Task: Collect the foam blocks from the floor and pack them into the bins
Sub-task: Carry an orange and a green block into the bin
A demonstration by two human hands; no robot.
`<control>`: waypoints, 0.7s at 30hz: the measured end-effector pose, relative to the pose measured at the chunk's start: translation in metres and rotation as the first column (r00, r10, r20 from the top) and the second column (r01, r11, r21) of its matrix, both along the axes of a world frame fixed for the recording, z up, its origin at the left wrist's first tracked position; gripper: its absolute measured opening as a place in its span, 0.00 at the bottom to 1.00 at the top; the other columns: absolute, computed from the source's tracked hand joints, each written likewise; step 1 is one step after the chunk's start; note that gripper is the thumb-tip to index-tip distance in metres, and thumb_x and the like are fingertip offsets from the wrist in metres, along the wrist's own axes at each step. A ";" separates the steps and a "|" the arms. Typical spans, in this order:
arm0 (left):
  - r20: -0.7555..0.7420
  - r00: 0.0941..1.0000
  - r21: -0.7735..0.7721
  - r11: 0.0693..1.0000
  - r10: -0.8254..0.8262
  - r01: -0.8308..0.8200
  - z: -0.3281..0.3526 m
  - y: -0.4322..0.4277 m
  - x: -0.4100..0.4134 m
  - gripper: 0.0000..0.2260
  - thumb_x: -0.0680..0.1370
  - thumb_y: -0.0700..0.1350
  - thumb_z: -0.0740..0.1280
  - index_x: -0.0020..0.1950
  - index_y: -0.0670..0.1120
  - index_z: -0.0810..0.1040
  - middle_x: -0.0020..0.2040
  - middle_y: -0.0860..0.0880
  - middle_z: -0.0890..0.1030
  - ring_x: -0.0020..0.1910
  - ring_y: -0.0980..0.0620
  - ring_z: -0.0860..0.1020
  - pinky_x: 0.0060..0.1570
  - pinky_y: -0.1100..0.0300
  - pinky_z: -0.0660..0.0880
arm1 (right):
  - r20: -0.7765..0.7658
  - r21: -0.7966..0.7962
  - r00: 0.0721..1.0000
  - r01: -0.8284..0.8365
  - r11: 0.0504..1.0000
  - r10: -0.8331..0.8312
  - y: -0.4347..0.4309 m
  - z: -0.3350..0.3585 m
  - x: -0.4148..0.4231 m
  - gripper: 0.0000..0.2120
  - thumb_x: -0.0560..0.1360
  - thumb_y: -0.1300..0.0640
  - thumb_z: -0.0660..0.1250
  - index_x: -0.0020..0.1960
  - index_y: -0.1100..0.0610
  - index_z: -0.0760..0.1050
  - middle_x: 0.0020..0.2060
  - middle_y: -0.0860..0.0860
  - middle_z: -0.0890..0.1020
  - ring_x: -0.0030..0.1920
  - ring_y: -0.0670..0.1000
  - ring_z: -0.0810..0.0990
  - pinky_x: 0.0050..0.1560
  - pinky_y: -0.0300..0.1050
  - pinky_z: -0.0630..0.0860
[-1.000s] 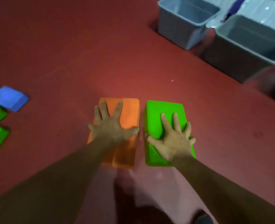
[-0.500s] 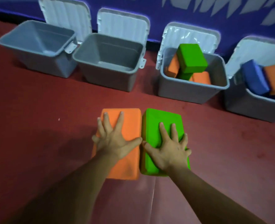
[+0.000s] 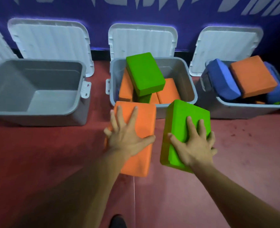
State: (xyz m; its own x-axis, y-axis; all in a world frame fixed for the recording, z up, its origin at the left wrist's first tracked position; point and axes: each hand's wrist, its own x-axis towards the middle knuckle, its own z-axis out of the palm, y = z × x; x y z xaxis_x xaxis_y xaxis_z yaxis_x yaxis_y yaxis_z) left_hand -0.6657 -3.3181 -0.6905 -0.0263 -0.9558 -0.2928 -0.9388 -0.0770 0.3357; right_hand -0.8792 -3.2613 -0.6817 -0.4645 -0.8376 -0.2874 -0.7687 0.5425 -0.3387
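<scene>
Both blocks are drifting apart now, where half a second back they were riding edge to edge, and the bins are looming a lot closer. Nearest me, the left hand (image 3: 127,139) is gripping the orange block (image 3: 141,122) from above, fingers spread wide over the top face and thumb hooking its inner edge. The right hand (image 3: 192,145) is doing the same on the green block (image 3: 180,117), fingers fanned, thumb pressing the inner side, and that one is tilting. Both are hanging over the red floor (image 3: 251,153), just short of the middle bin (image 3: 192,96).

What's worrying me: these are wide one-handed grips on squishy foam, so either block could be slipping out if the squeeze eases. That bin is already holding a propped green slab (image 3: 144,73) perching on orange pieces (image 3: 168,91), so dropping more on top could be sending something bouncing over the rim.

The left bin (image 3: 37,117) is showing only its bare grey bottom. The right bin (image 3: 242,111) is heaping over, with blue blocks (image 3: 221,79) and an orange one (image 3: 252,76) poking above the rim. The lids (image 3: 142,41) are leaning open against the purple wall.
</scene>
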 end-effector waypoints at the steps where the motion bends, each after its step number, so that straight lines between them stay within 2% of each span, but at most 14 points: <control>1: 0.000 1.000 -0.014 1.000 -0.022 0.022 0.009 -0.017 -0.016 0.53 0.62 0.77 0.65 0.79 0.67 0.40 0.81 0.50 0.34 0.80 0.44 0.34 0.70 0.35 0.58 | -0.006 -0.022 1.000 0.017 1.000 -0.017 -0.007 0.003 -0.012 0.47 0.67 0.20 0.61 0.80 0.33 0.46 0.82 0.43 0.45 0.80 0.64 0.44 0.71 0.73 0.54; 6: -0.004 0.997 -0.139 0.988 -0.073 0.072 0.032 -0.103 -0.100 0.53 0.62 0.77 0.66 0.80 0.67 0.41 0.82 0.48 0.35 0.80 0.43 0.35 0.69 0.32 0.58 | -0.032 -0.035 0.996 0.088 0.996 -0.089 -0.078 0.024 -0.096 0.47 0.68 0.22 0.62 0.80 0.33 0.47 0.82 0.43 0.45 0.79 0.64 0.45 0.71 0.74 0.55; 11: -0.032 0.999 -0.158 0.987 -0.044 0.039 0.043 -0.201 -0.203 0.53 0.62 0.76 0.68 0.80 0.66 0.43 0.82 0.48 0.35 0.80 0.43 0.35 0.69 0.31 0.59 | -0.012 -0.099 0.993 0.112 0.989 -0.114 -0.168 0.033 -0.179 0.47 0.68 0.22 0.64 0.80 0.33 0.48 0.82 0.43 0.46 0.80 0.64 0.45 0.71 0.75 0.54; 17: 0.045 0.996 -0.135 0.988 0.081 -0.074 0.016 -0.288 -0.291 0.54 0.61 0.79 0.66 0.81 0.63 0.46 0.83 0.46 0.40 0.81 0.41 0.40 0.67 0.33 0.60 | 0.015 -0.089 1.000 -0.004 0.996 0.005 -0.259 0.023 -0.253 0.47 0.68 0.23 0.63 0.80 0.33 0.47 0.82 0.42 0.45 0.80 0.63 0.44 0.72 0.73 0.54; 21: 0.099 0.984 -0.107 0.985 0.146 -0.135 -0.004 -0.328 -0.316 0.55 0.60 0.79 0.65 0.81 0.63 0.46 0.83 0.47 0.40 0.81 0.41 0.40 0.67 0.33 0.61 | 0.009 -0.061 0.995 -0.099 0.993 0.100 -0.293 0.011 -0.282 0.49 0.65 0.20 0.59 0.80 0.33 0.45 0.82 0.42 0.44 0.80 0.63 0.43 0.71 0.72 0.55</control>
State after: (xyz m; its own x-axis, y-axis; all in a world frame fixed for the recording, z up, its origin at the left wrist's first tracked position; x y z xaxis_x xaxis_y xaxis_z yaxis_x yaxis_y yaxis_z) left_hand -0.9817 -3.6460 -0.6950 0.1362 -0.9724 -0.1896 -0.9516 -0.1816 0.2479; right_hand -1.1610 -3.5540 -0.6709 -0.3746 -0.8956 -0.2400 -0.8136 0.4417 -0.3781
